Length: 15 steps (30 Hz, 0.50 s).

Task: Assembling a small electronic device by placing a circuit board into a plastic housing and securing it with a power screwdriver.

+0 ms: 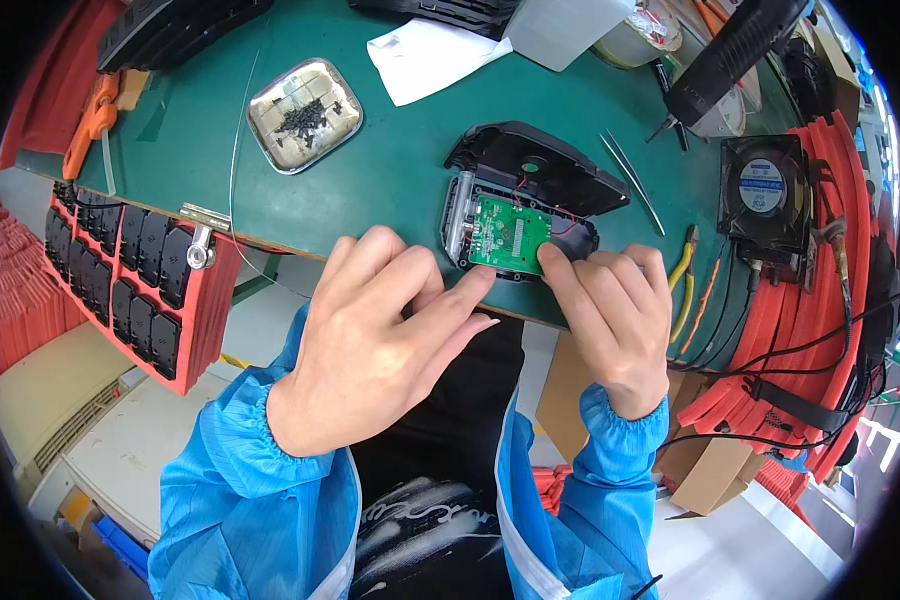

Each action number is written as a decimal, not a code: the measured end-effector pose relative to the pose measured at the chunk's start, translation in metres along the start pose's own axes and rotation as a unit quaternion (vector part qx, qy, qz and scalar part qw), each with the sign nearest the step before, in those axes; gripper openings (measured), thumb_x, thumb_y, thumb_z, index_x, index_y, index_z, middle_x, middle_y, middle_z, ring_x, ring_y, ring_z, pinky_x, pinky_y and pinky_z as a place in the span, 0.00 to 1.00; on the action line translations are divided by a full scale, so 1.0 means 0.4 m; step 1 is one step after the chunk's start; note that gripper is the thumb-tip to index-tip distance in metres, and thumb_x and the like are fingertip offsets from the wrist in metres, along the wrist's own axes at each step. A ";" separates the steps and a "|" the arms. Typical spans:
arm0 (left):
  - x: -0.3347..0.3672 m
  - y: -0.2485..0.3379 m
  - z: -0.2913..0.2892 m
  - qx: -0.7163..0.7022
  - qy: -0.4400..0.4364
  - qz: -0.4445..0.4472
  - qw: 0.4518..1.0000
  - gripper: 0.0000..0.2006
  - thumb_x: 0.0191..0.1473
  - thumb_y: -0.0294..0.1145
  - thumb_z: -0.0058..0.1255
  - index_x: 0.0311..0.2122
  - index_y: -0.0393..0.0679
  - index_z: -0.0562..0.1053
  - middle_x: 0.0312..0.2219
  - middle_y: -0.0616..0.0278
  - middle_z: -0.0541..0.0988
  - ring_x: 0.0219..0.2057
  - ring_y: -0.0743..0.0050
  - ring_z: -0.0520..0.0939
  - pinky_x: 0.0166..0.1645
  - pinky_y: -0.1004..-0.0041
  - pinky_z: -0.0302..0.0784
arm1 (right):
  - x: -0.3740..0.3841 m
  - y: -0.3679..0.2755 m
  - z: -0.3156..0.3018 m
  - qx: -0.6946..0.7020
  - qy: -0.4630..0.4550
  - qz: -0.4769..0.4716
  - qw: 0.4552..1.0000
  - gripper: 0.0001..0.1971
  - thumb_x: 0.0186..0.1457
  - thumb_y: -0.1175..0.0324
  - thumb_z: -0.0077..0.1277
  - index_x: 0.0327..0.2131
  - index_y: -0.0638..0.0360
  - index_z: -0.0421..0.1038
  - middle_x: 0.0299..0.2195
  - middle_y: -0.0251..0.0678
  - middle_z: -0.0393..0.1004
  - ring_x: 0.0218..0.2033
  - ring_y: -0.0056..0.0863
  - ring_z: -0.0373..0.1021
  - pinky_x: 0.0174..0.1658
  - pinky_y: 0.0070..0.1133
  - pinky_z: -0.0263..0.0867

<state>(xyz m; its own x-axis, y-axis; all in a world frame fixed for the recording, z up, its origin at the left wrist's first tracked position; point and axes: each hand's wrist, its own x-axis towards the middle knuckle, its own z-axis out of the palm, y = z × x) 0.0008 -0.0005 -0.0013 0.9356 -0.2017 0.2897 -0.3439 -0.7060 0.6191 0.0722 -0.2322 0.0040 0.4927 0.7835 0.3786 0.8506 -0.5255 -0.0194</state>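
Nearest, in the middle of the frame, the bare left hand (365, 345) reaches up with thumb and index apart, clamped on nothing, its index fingertip at the lower edge of the green rectangular circuit board (505, 232). Right of centre, the bare right hand (615, 320) lays one fingertip at the board's lower right corner, the other fingers curled; whether it pinches anything underneath cannot be told.

The board lies just above the frame's centre, inside the open black plastic housing (582, 241). Seating it well would likely mean light, even pressure at the edges, away from the components, with the clear tube (459, 215) along its left side unstrained.

Beyond, the tilted black plastic cover (570, 175) is joined by thin red wires (523, 184); best not to tug or trap these. Metal tweezers (635, 185), right of the cover, could guide a wire more neatly than fingers.
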 end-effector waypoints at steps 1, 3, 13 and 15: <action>0.000 0.000 0.002 0.002 0.005 0.001 1.000 0.22 0.40 0.29 0.72 0.45 0.43 0.84 0.25 0.65 0.68 0.31 0.65 0.69 0.34 0.65 0.63 | 0.000 0.000 0.001 0.000 0.004 -0.003 1.000 0.26 0.33 0.72 0.58 0.43 0.66 0.80 0.30 0.31 0.71 0.33 0.27 0.71 0.36 0.28 0.66; -0.002 0.001 0.006 0.000 0.006 0.002 1.000 0.22 0.40 0.29 0.72 0.45 0.42 0.84 0.25 0.65 0.68 0.30 0.65 0.69 0.34 0.65 0.63 | -0.003 0.002 0.004 0.003 0.009 -0.005 1.000 0.26 0.32 0.73 0.58 0.43 0.66 0.80 0.30 0.32 0.71 0.33 0.27 0.71 0.36 0.28 0.66; -0.007 -0.003 0.004 0.022 -0.011 0.020 1.000 0.19 0.44 0.29 0.70 0.44 0.38 0.82 0.28 0.65 0.68 0.32 0.65 0.69 0.36 0.65 0.63 | 0.000 0.002 0.011 0.024 0.024 -0.013 0.999 0.23 0.36 0.78 0.65 0.42 0.70 0.79 0.27 0.37 0.72 0.29 0.32 0.72 0.31 0.28 0.65; -0.007 0.000 0.003 0.027 -0.011 0.020 0.999 0.19 0.44 0.29 0.70 0.44 0.38 0.82 0.28 0.65 0.68 0.32 0.65 0.69 0.36 0.65 0.63 | -0.003 0.004 0.016 0.016 0.032 -0.018 0.999 0.24 0.34 0.77 0.63 0.42 0.70 0.79 0.28 0.36 0.72 0.29 0.31 0.72 0.32 0.28 0.66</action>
<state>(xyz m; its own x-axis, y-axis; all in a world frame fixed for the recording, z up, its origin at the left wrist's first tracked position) -0.0018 -0.0007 -0.0032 0.9232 -0.2447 0.2964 -0.3764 -0.7322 0.5676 0.0742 -0.2318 -0.0022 0.4499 0.7783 0.4379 0.8736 -0.4854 -0.0348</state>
